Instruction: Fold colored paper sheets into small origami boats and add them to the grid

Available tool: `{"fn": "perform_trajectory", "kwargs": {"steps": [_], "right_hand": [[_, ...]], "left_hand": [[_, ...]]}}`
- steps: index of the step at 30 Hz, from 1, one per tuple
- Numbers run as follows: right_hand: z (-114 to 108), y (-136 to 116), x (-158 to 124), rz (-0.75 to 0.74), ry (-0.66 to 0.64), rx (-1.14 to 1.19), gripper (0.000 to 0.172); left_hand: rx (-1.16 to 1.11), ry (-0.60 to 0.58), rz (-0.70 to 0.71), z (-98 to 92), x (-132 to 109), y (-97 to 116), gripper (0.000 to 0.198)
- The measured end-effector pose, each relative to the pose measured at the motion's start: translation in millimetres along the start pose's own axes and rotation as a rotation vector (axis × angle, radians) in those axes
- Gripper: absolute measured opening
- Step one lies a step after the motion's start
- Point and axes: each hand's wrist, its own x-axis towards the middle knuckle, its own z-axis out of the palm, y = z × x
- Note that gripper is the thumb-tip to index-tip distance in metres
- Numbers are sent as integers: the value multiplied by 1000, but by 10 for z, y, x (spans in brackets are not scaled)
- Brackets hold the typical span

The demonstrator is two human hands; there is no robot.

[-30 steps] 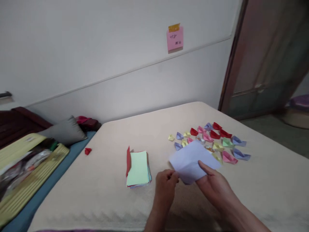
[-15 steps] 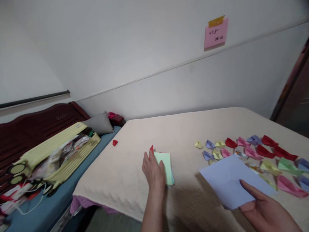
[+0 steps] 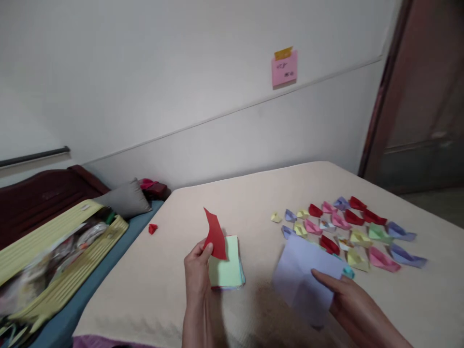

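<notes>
My left hand pinches a red sheet of paper and lifts it off the stack of coloured paper, whose top sheet is pale green. My right hand holds a lavender sheet by its lower right edge, low over the beige tabletop. Several small folded paper boats in red, pink, yellow, green and purple lie spread on the table just beyond the lavender sheet.
A small red paper scrap lies near the table's left edge. To the left stand an open yellow case full of items, a grey cushion and a dark red bench. A pink note hangs on the wall; a door is at right.
My left hand let go of the lavender sheet, reached to the paper stack and picked up the red sheet. My right hand keeps the lavender sheet. The view swung left, then back.
</notes>
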Motion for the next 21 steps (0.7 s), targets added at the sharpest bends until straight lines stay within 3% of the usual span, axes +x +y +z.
{"fn": "perform_trajectory", "kwargs": {"steps": [3, 6, 8, 10, 13, 14, 16, 21], "right_hand": [[31, 10, -40, 57, -57, -37, 17], [31, 23, -48, 26, -57, -40, 15], [19, 25, -46, 0, -74, -12, 17], [7, 19, -42, -19, -125, 17, 19], [-4, 5, -30, -63, -207, 105, 20], [-7, 1, -24, -80, -225, 145, 19], [-12, -8, -13, -95, -232, 212, 19], [-18, -69, -27, -72, -206, 244, 25]], "left_hand": [[-377, -111, -57, 196, -202, 109, 19], [-295, -204, 13, 426, -446, 194, 14], [-83, -305, 190, 591, -622, 219, 11], [86, -394, 454, 758, -798, 208, 5], [277, -496, 936, 980, -1024, 152, 23], [328, -501, 1036, 1037, -1081, 134, 24], [402, -488, 1139, 1119, -1163, 113, 23], [464, -482, 1184, 1174, -1221, 125, 24]]}}
